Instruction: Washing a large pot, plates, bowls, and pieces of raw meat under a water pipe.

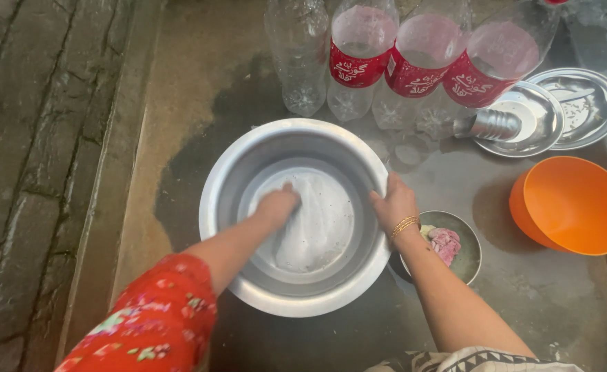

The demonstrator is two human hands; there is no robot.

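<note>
A large steel bowl (215, 186) sits on the wet concrete floor in front of me. My left hand (276, 205) is inside it, fingers curled and pressed against the soapy white bottom; whether it holds a scrubber is hidden. My right hand (394, 204), with gold bangles at the wrist, grips the bowl's right rim. A small steel dish (470, 256) holding a pink scrap lies just right of the bowl, beside my right wrist.
Several clear plastic bottles (358, 55), some with red labels, stand behind the bowl. Two steel plates (585, 103) and a steel cup (490, 125) lie at the back right. An orange plastic bowl (570, 205) sits at the right. A brick-paved strip (35, 172) runs along the left.
</note>
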